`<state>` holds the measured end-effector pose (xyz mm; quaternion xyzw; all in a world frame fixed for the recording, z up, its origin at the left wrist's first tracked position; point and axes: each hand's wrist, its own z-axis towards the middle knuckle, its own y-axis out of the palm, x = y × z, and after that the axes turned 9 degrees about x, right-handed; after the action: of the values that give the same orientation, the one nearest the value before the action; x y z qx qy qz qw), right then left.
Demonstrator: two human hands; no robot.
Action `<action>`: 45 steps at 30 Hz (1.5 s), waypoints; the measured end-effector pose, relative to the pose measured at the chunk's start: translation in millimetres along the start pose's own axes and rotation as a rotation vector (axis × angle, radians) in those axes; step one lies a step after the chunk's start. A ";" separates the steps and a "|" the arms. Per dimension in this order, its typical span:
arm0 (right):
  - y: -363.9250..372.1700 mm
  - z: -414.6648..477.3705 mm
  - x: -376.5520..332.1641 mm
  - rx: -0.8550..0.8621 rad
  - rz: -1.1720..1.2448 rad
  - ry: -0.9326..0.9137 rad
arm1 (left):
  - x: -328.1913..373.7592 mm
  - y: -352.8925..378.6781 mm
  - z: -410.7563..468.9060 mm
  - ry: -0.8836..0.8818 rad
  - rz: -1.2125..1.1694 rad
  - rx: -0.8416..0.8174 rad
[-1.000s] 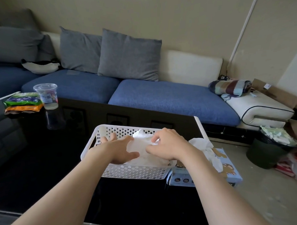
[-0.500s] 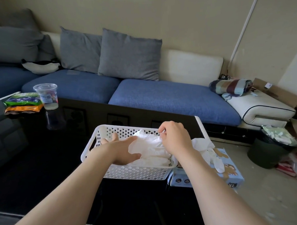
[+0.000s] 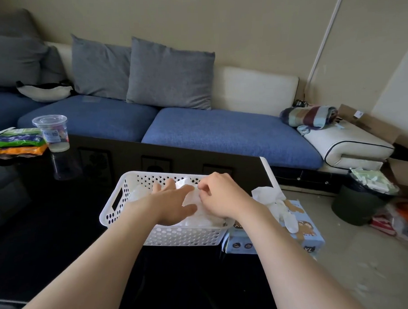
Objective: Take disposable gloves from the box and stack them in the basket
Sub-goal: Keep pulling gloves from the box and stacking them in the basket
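Left hand [image 3: 171, 202] flat on the gloves [image 3: 201, 221] in the white basket [image 3: 183, 237], right hand [image 3: 220, 197] pinching one glove [image 3: 192, 198], box [image 3: 304, 234] just beside

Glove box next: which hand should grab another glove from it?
Probably the right hand: the glove box sits right of the basket, beside that wrist, a glove sticking out. The left hand lies flat on the gloves in the basket, farther away.

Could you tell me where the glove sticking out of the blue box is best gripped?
Probably pinch the protruding glove at its bunched upper part, which stands up from the box, coming from above with the right hand, the nearer one, once it releases the basket glove. Its loose end drapes limply.
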<state>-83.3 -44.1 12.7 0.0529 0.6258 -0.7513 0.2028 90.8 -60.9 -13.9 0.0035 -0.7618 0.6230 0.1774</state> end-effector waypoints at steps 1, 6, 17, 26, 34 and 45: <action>-3.9 -1.9 0.5 0.038 0.021 0.009 | 0.6 0.8 0.8 -0.013 -0.007 -0.024; -30.6 -10.6 19.6 0.288 0.108 0.133 | 13.8 -9.2 -2.8 0.043 -0.074 0.169; -57.9 -40.3 104.4 0.192 0.071 0.433 | 81.2 5.1 -5.5 0.419 -0.139 0.426; -61.5 -52.4 133.1 0.184 0.140 0.282 | 109.6 23.8 11.3 0.452 -0.117 0.386; -59.8 -54.9 140.3 0.242 0.126 0.231 | 118.0 31.7 21.5 0.425 -0.093 0.382; -63.5 -58.4 118.4 0.161 0.250 0.138 | 117.5 23.4 16.4 0.390 -0.251 0.472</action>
<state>-225.0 -7.7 19.2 0.1980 0.5647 -0.7624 0.2464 -29.0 -45.9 -6.5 0.0189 -0.5415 0.7447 0.3895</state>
